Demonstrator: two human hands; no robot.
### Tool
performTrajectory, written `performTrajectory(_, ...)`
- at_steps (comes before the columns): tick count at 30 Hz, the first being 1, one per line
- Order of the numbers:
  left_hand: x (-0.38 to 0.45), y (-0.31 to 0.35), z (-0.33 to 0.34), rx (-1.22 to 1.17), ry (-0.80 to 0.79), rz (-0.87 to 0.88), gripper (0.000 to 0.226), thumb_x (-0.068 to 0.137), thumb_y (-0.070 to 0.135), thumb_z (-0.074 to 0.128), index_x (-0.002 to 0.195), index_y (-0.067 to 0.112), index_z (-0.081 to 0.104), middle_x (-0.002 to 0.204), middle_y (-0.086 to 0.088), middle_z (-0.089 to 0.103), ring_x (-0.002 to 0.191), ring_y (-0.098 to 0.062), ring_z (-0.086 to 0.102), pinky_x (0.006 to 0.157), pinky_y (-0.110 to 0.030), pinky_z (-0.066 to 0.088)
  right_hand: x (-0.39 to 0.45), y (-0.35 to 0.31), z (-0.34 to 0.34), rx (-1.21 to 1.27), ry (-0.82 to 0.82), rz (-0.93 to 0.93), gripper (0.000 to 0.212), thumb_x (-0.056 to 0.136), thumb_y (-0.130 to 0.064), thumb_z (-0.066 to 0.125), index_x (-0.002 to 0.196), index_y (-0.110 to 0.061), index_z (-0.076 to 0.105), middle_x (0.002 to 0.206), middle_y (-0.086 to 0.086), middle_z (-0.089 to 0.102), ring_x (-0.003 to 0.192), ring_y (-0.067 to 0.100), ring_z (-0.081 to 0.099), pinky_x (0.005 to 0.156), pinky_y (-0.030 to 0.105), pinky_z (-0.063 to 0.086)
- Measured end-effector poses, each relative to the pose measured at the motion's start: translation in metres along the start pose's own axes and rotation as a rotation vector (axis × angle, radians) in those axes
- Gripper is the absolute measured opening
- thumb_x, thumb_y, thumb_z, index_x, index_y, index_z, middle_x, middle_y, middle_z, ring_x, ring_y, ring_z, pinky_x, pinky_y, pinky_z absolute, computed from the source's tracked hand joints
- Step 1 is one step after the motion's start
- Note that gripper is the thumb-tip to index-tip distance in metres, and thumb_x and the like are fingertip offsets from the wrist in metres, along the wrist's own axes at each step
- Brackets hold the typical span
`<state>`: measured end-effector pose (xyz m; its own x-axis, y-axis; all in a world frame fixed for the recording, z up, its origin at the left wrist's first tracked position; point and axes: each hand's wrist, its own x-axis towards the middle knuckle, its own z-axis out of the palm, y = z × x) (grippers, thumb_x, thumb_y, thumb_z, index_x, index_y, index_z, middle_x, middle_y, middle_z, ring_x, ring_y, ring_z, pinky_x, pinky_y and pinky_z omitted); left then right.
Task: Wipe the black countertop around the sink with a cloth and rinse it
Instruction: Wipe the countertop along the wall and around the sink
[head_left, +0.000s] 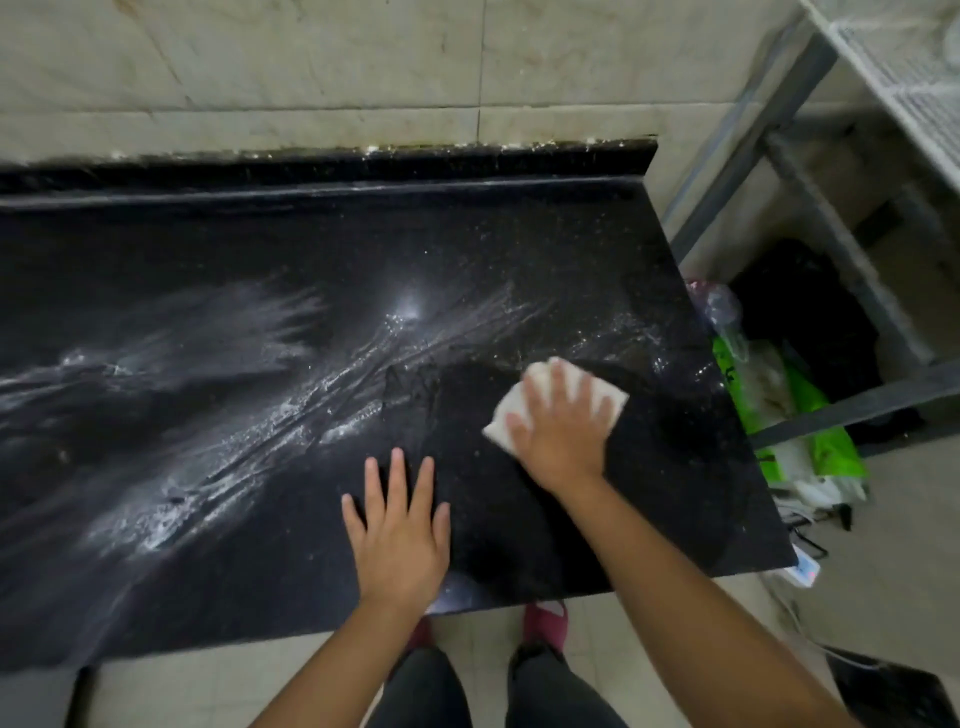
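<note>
While the right hand (558, 423) lies flat on a white cloth (550, 400) with its fingers straight and slightly spread, pressing the cloth onto the black countertop (260, 249), the left hand (397, 535) rests palm-down on the bare stone just beside it, nearer the front edge, fingers straight and fanned apart, holding nothing. One cloth is in view, folded into a rough pad that shows beyond the fingertips and at the thumb side; it sits toward the right end of the counter, short of the right edge. Wet, whitish streaks (249, 415) run diagonally across the middle and left of the dark speckled surface, and a light glare (410, 309) shines near its centre. A low black upstand (332, 166) runs along the back, below pale marble-look wall tiles (260, 62). To the right of the counter stands a grey metal rack (810, 171) with a white wire shelf (914, 67) at the top corner; under it lie a black bag (800, 301) and green-and-white plastic bags (795, 415). Below the counter edge two dark red shoes (545, 621) stand on a light tiled floor (883, 545). Two hands and two forearms are visible.
</note>
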<state>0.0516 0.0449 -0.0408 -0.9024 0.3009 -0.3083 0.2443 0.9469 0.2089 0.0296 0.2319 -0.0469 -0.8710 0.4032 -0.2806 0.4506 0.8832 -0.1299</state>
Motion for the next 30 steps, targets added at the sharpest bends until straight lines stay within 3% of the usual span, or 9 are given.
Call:
performTrajectory(4,-0.008,0.011,0.003,-0.076,0.092,-0.095,0.053,0.089,0.038,0.027,0.121,0.010,0.060,0.128,-0.020,0.055,0.119,-0.045,0.047,0.086,-0.068,0.035,-0.084,-0.010,0.037,-0.031,0.061,-0.400,0.055,0.081,-0.051,0.030,0.133,-0.034,0.037,0.146,-0.001,0.038,0.130,0.031,0.030,0.103,0.051,0.019)
performTrajectory(7,-0.013,0.024,0.010,-0.112,0.144,-0.129,0.053,0.087,0.033,0.028,0.122,0.008,0.058,0.129,-0.020,0.054,0.121,-0.045,0.045,0.089,-0.067,0.033,-0.090,0.082,0.031,-0.089,0.144,-0.292,0.044,0.089,-0.051,0.023,0.123,-0.031,0.042,0.137,-0.001,0.037,0.120,0.029,0.036,0.094,0.051,0.024)
performTrajectory(10,-0.013,0.033,0.017,-0.091,0.142,-0.174,0.063,0.085,0.042,0.016,0.131,0.016,0.050,0.139,-0.013,0.046,0.131,-0.037,0.035,0.101,-0.062,0.025,-0.049,0.161,0.001,-0.076,0.141,-0.024,0.067,0.092,-0.058,0.001,0.131,-0.023,0.042,0.141,0.010,0.041,0.122,0.034,0.032,0.097,0.059,0.030)
performTrajectory(13,-0.012,0.033,0.025,-0.082,0.175,-0.225,0.081,0.075,0.054,-0.008,0.143,0.028,0.025,0.153,-0.001,0.018,0.143,-0.023,0.006,0.112,-0.048,0.002,-0.010,0.144,-0.016,0.022,0.125,0.075,0.087,0.073,-0.061,-0.002,0.144,-0.022,0.030,0.154,0.010,0.019,0.139,0.041,0.013,0.107,0.063,0.010)
performTrajectory(15,-0.012,0.035,0.023,-0.055,0.147,-0.249,0.077,0.076,0.054,-0.008,0.145,0.030,0.017,0.155,0.002,0.009,0.143,-0.020,-0.002,0.113,-0.046,-0.002,-0.001,0.099,-0.012,-0.025,0.077,-0.047,0.090,0.067,-0.058,-0.004,0.146,-0.027,0.024,0.156,0.005,0.011,0.141,0.038,0.009,0.109,0.058,0.005)
performTrajectory(19,-0.013,0.038,0.018,-0.038,0.106,-0.280,0.067,0.081,0.046,0.002,0.145,0.031,0.013,0.156,0.002,0.004,0.143,-0.019,-0.005,0.113,-0.044,-0.003,-0.062,0.059,0.021,-0.125,0.110,-0.471,0.054,0.079,-0.051,0.030,0.126,-0.032,0.048,0.135,0.002,0.053,0.124,0.031,0.037,0.099,0.054,0.030)
performTrajectory(22,-0.014,0.038,0.019,-0.027,0.097,-0.278,0.067,0.081,0.046,0.001,0.146,0.030,0.011,0.156,0.002,0.003,0.143,-0.019,-0.006,0.113,-0.044,-0.004,-0.102,0.124,0.025,-0.116,0.077,-0.511,0.049,0.094,-0.053,0.012,0.127,-0.032,0.041,0.139,0.001,0.039,0.124,0.030,0.034,0.096,0.050,0.023)
performTrajectory(26,-0.013,0.038,0.020,-0.045,0.157,-0.263,0.069,0.081,0.049,0.000,0.145,0.028,0.018,0.155,0.000,0.010,0.143,-0.021,-0.001,0.113,-0.045,-0.002,-0.056,0.204,-0.004,-0.128,0.139,-0.201,0.059,0.094,-0.052,0.009,0.131,-0.022,0.045,0.141,0.010,0.037,0.122,0.035,0.032,0.093,0.060,0.035)
performTrajectory(30,-0.014,0.038,0.018,-0.050,0.148,-0.282,0.069,0.080,0.049,0.001,0.145,0.030,0.017,0.155,0.003,0.007,0.143,-0.018,-0.004,0.113,-0.043,-0.004,-0.006,0.157,-0.021,-0.018,0.035,0.004,0.081,0.076,-0.061,0.001,0.148,-0.026,0.017,0.157,0.006,0.003,0.141,0.036,0.001,0.112,0.054,0.005)
